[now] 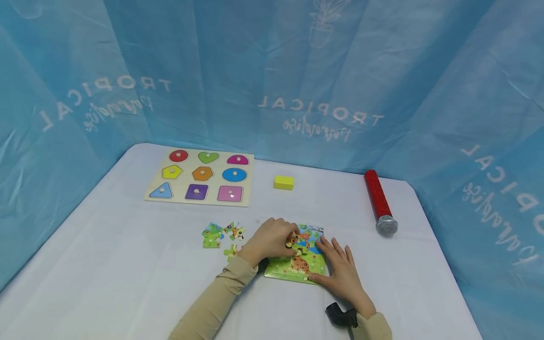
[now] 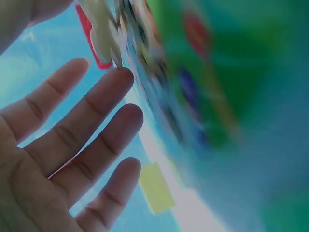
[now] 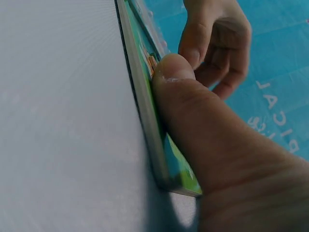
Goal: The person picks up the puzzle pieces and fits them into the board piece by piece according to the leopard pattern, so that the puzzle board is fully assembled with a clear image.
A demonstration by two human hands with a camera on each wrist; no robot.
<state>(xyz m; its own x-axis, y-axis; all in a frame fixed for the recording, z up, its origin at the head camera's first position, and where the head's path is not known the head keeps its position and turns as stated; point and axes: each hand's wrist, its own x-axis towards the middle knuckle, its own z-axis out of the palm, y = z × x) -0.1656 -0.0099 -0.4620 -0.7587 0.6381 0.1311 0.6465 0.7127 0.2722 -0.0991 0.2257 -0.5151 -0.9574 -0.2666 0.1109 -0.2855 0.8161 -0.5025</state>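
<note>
The left hand reaches over a picture puzzle, its thumb and fingertips clamped on a puzzle piece just above the picture; the left wrist view shows its other fingers held apart from one another. The picture, with an orange spotted animal on green, lies directly under those fingers. Against the puzzle's right side rests the right hand, fingers stretched and spread along the edge, thumb pressed on the near right corner. Three loose pieces lie to the left of the left hand's fingers, one close by its wrist. Beyond those fingers sits a yellow block, and further left a shape board with nine knobbed shapes. A red microphone lies beyond and to the right of the right fingertips, silver head toward them. Farthest past both hands hangs a blue curtain, lettered "TROPICAL" with "Paradise" in script beneath, all mirror-reversed: once to the left of the fingers, once straight beyond them, once to the right. A pale potted plant is drawn above the middle lettering.
</note>
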